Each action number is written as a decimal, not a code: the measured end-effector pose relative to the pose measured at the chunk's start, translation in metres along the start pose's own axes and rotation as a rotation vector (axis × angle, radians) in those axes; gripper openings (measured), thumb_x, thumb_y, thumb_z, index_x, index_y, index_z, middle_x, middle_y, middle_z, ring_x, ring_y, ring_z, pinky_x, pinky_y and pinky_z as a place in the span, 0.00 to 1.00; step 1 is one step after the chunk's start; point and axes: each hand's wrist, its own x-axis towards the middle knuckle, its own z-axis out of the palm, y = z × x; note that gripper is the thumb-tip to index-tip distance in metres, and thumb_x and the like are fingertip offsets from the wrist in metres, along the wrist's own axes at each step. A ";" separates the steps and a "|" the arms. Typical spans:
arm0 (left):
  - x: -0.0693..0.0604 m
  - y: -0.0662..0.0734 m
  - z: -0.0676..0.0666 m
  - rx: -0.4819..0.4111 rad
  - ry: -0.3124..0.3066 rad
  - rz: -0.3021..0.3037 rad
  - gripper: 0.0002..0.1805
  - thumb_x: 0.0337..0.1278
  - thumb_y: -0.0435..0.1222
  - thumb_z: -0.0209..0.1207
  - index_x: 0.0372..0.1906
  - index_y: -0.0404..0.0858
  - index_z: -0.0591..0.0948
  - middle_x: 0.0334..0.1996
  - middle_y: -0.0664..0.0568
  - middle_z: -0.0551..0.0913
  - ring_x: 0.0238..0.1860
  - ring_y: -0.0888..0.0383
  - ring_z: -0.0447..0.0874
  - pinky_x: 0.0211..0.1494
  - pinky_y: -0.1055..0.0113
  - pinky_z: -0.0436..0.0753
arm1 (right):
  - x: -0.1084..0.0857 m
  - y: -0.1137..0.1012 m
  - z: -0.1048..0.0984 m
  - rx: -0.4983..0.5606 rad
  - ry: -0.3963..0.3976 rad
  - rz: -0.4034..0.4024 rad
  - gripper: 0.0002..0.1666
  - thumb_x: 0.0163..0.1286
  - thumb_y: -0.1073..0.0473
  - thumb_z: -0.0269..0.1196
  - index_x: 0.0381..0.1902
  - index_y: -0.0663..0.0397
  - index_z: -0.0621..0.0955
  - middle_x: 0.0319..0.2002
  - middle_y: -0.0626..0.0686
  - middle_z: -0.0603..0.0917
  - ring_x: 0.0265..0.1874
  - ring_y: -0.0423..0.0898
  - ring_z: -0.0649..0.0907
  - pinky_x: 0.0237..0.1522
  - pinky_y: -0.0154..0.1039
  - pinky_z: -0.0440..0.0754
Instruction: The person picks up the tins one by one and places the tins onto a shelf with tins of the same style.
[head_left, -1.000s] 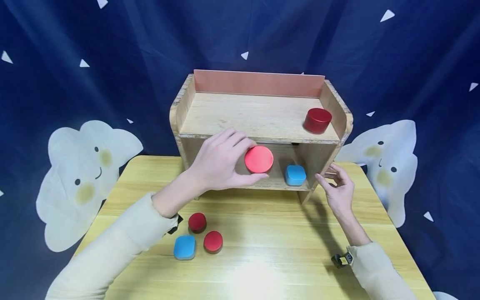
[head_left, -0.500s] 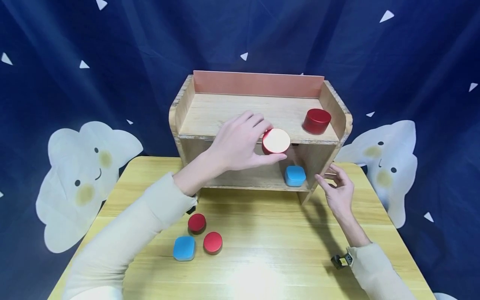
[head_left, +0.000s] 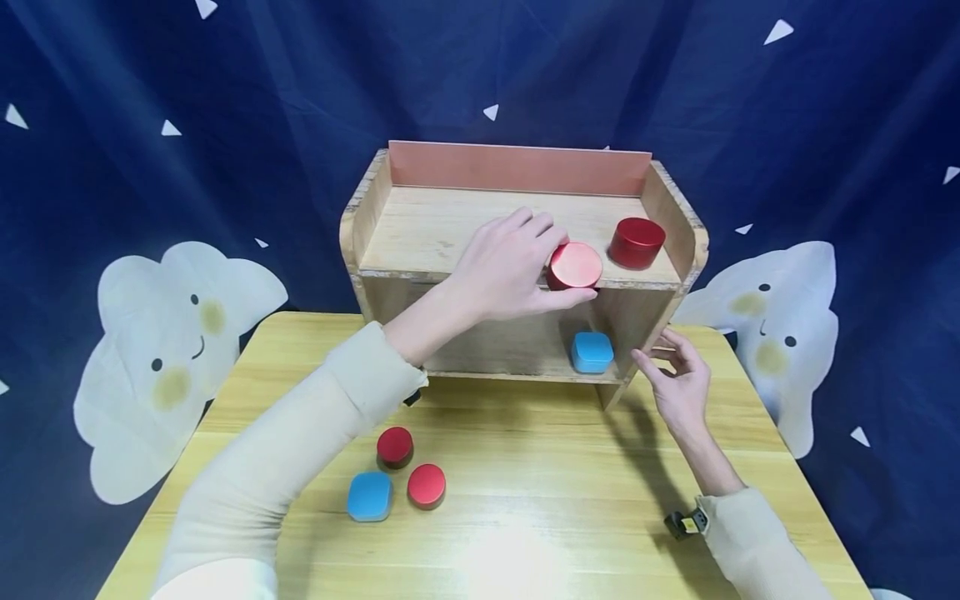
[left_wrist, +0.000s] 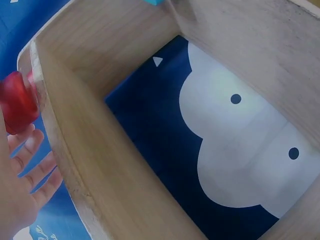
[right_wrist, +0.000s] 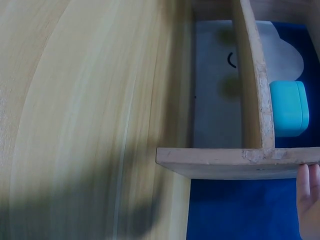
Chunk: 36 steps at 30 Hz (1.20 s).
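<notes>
My left hand (head_left: 510, 265) pinches a round red tin (head_left: 575, 266) between thumb and fingers, at the front edge of the top shelf (head_left: 450, 225). In the left wrist view the red tin (left_wrist: 19, 102) is beside the shelf board, with the hand (left_wrist: 25, 175) below it. Another red tin (head_left: 637, 242) stands at the right end of the top shelf. A blue square tin (head_left: 592, 352) sits on the lower shelf. My right hand (head_left: 681, 385) touches the right side panel, its fingers loosely bent; in the right wrist view its fingertips (right_wrist: 307, 172) meet the panel.
Two red tins (head_left: 394, 447) (head_left: 427, 486) and a blue tin (head_left: 369, 496) stand close together on the wooden table (head_left: 570, 467), front left of the shelf unit. A dark blue curtain (head_left: 300, 100) with cloud figures hangs behind.
My left hand has carried the red tin up and to the right, from in front of the lower compartment to the top shelf's front edge. The right hand has stayed at the side panel.
</notes>
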 end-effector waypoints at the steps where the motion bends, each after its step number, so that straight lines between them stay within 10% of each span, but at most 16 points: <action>1: 0.002 0.000 0.001 0.001 -0.003 -0.001 0.35 0.55 0.72 0.62 0.45 0.46 0.85 0.44 0.54 0.87 0.47 0.55 0.83 0.43 0.62 0.84 | 0.000 0.000 0.000 0.001 0.000 0.000 0.27 0.59 0.82 0.70 0.57 0.67 0.84 0.39 0.39 0.88 0.33 0.31 0.88 0.31 0.22 0.85; 36: 0.036 -0.016 0.020 0.083 -0.171 -0.073 0.39 0.66 0.73 0.50 0.58 0.43 0.83 0.57 0.49 0.86 0.56 0.50 0.81 0.50 0.58 0.86 | 0.001 0.003 -0.003 -0.026 -0.009 -0.011 0.27 0.60 0.82 0.69 0.58 0.67 0.84 0.40 0.37 0.88 0.34 0.30 0.88 0.31 0.22 0.84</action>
